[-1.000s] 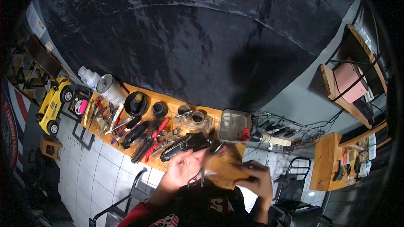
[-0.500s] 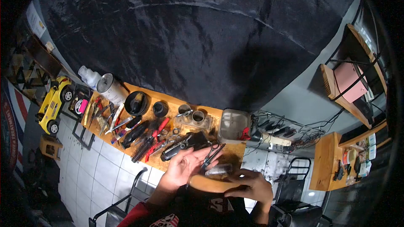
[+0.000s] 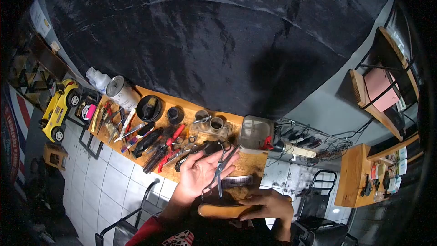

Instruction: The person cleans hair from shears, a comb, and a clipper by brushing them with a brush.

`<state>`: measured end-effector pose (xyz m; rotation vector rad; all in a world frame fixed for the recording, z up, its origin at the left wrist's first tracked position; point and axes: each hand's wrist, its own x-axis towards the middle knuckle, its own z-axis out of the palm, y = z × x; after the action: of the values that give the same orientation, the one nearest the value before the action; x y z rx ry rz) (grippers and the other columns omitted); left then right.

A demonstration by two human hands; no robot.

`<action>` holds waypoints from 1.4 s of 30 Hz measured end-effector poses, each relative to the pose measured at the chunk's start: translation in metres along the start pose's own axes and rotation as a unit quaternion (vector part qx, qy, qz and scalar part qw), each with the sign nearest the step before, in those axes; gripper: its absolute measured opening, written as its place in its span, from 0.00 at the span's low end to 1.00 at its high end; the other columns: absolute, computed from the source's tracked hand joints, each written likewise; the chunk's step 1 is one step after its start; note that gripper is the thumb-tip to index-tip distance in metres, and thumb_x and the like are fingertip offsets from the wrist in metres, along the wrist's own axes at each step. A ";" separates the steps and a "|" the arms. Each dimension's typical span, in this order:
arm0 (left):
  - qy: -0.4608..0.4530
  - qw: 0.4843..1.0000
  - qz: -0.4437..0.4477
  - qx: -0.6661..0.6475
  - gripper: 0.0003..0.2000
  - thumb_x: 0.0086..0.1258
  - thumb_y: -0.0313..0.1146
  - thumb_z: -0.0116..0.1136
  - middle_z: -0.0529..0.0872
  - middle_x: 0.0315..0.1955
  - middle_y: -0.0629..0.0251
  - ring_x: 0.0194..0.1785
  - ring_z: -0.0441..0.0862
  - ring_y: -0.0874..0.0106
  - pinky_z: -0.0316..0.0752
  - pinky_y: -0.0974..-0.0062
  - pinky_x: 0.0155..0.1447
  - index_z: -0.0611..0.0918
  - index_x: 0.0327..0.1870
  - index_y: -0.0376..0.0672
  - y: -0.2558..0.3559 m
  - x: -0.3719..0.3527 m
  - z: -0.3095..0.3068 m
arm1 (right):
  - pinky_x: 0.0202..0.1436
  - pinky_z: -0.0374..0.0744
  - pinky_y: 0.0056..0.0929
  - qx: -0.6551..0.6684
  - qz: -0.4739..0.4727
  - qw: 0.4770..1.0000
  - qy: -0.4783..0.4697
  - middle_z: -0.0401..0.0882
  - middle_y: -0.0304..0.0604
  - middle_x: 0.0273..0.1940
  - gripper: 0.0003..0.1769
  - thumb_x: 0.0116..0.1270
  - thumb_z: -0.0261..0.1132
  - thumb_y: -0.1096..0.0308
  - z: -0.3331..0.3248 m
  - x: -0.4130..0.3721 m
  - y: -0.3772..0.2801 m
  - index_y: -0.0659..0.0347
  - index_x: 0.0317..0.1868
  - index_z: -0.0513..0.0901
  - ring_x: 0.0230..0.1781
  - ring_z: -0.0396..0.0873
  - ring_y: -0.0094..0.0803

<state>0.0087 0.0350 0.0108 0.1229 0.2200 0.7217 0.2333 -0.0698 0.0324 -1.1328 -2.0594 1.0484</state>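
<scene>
My left hand (image 3: 193, 175) is palm up, with a pair of metal scissors (image 3: 219, 173) lying across its fingers. The scissors are spread, one blade pointing down toward me. Below them, my right hand (image 3: 268, 204) grips a tan, curved, smooth piece like a wooden brush handle (image 3: 221, 211) from above, level and close to my body. A pale comb (image 3: 237, 181) lies on the table just beyond my hands. Left of my fingers, dark hair clippers (image 3: 182, 161) are partly hidden by my hand.
The wooden table (image 3: 249, 164) carries a round brush (image 3: 154, 160), a black bowl (image 3: 149, 108), metal cups (image 3: 216, 124) and a clear plastic tub (image 3: 255, 132). Cables (image 3: 337, 132) hang along the wall at right. Chairs (image 3: 318, 218) stand near me on both sides.
The scissors have swung open and turned, with a blade now pointing down toward me. My right hand and the tan piece have dropped slightly nearer my body, the piece shifting left.
</scene>
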 end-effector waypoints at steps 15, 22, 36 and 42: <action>-0.011 0.986 0.043 -0.162 0.25 0.76 0.26 0.41 0.53 0.73 0.48 0.76 0.51 0.58 0.51 0.57 0.78 0.55 0.71 0.31 -0.001 0.005 -0.004 | 0.37 0.81 0.29 -0.005 0.078 0.994 -0.079 0.85 0.48 0.40 0.25 0.45 0.80 0.59 -0.010 -0.008 -0.007 0.59 0.44 0.87 0.36 0.85 0.39; -0.087 0.945 -0.034 -0.313 0.20 0.78 0.32 0.41 0.58 0.71 0.47 0.74 0.57 0.59 0.66 0.60 0.72 0.64 0.65 0.28 0.001 0.002 -0.015 | 0.40 0.80 0.32 0.128 0.075 0.983 0.110 0.84 0.53 0.36 0.28 0.38 0.83 0.66 -0.018 -0.029 0.010 0.71 0.41 0.84 0.37 0.84 0.42; -0.063 0.998 -0.012 -0.018 0.42 0.70 0.65 0.37 0.49 0.75 0.52 0.78 0.48 0.61 0.43 0.58 0.77 0.50 0.76 0.43 -0.018 0.007 0.009 | 0.41 0.79 0.33 0.008 0.056 0.977 0.206 0.84 0.50 0.39 0.27 0.40 0.82 0.61 0.022 0.009 0.014 0.67 0.40 0.85 0.37 0.83 0.38; -0.069 0.995 -0.061 -0.044 0.43 0.70 0.65 0.35 0.48 0.76 0.57 0.78 0.45 0.62 0.39 0.57 0.78 0.49 0.75 0.39 -0.022 0.000 0.006 | 0.40 0.79 0.32 -0.031 0.187 0.896 0.401 0.82 0.51 0.35 0.24 0.45 0.79 0.61 0.007 0.010 0.010 0.69 0.40 0.85 0.36 0.82 0.42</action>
<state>0.0240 0.0183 0.0123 0.0736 0.0621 0.5981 0.2274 -0.0604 0.0217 -1.6832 -1.2464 0.5142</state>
